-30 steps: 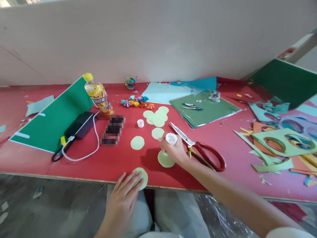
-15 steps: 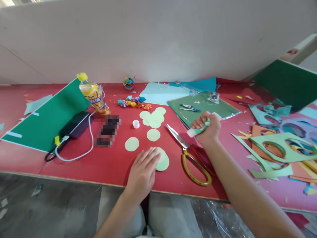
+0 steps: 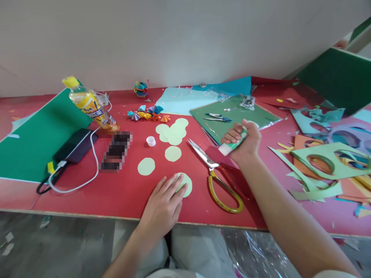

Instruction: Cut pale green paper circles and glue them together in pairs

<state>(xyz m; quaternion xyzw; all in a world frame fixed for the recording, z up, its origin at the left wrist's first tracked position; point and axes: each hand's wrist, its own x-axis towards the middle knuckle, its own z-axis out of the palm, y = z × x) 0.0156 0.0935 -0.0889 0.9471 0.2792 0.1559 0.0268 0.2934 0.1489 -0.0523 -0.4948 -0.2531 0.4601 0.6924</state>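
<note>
Meanwhile right hand [image 3: 245,143] grips a glue stick [image 3: 232,146]; left hand [image 3: 164,204] flat on paper circle [image 3: 186,184].

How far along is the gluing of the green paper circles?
Done: circles are cut, a pile waits. In hand: left hand presses on a circle; right hand holds the glue stick, its cap off. Left: two loose circles and that pile.

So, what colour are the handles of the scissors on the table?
The scissors have one yellow handle and one red handle, seen in the head view.
</note>
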